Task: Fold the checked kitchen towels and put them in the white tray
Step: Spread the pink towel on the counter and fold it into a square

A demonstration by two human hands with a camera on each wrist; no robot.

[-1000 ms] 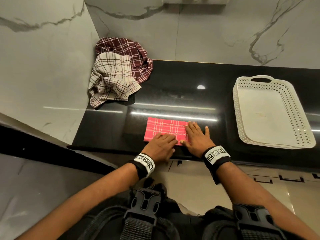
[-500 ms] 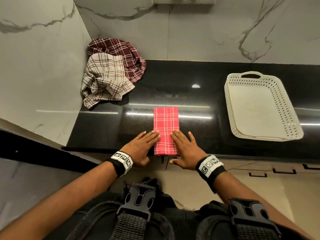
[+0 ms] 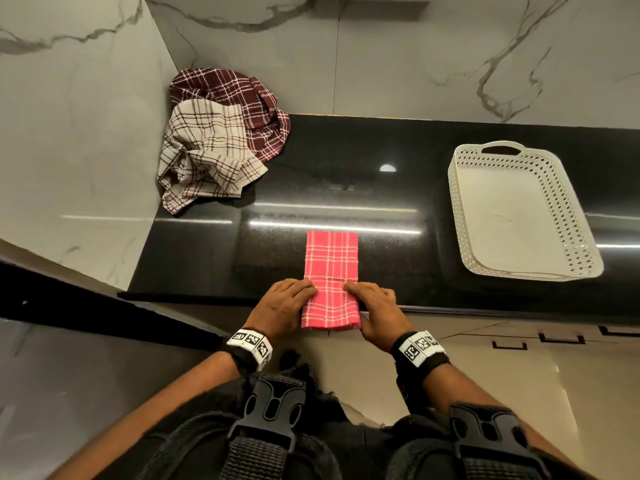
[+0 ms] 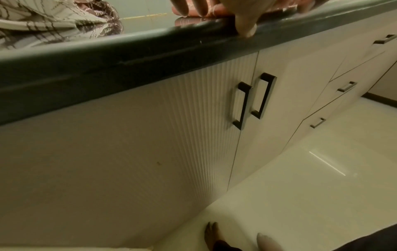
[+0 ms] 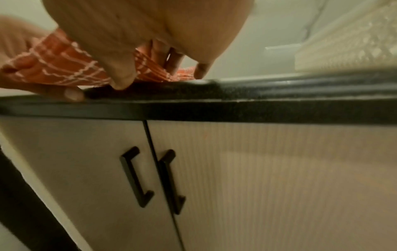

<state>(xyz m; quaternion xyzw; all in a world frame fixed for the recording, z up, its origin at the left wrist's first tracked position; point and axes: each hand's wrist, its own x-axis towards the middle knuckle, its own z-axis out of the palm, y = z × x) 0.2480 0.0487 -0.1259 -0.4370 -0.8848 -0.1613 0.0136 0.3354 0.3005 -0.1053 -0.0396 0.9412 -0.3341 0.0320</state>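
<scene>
A red checked towel (image 3: 330, 268), folded into a narrow strip, lies lengthwise on the black counter (image 3: 346, 188), its near end overhanging the front edge. My left hand (image 3: 282, 303) pinches that near end from the left and my right hand (image 3: 372, 306) from the right. In the right wrist view the red towel (image 5: 53, 68) is raised off the counter edge between my right hand's (image 5: 150, 74) thumb and fingers. The white perforated tray (image 3: 460, 209) stands at the right with nothing in it. A crumpled beige checked towel (image 3: 207, 157) lies on a maroon checked towel (image 3: 242, 98) in the back left corner.
Marble walls close the counter at the left and back. Under the counter are white cabinet doors with black handles (image 4: 242, 105). Bare counter lies between the red towel and the tray.
The red towel was turned from crosswise to lengthwise. My hands, flat on it before, have slid to its near end and now pinch it, lifting that end.
</scene>
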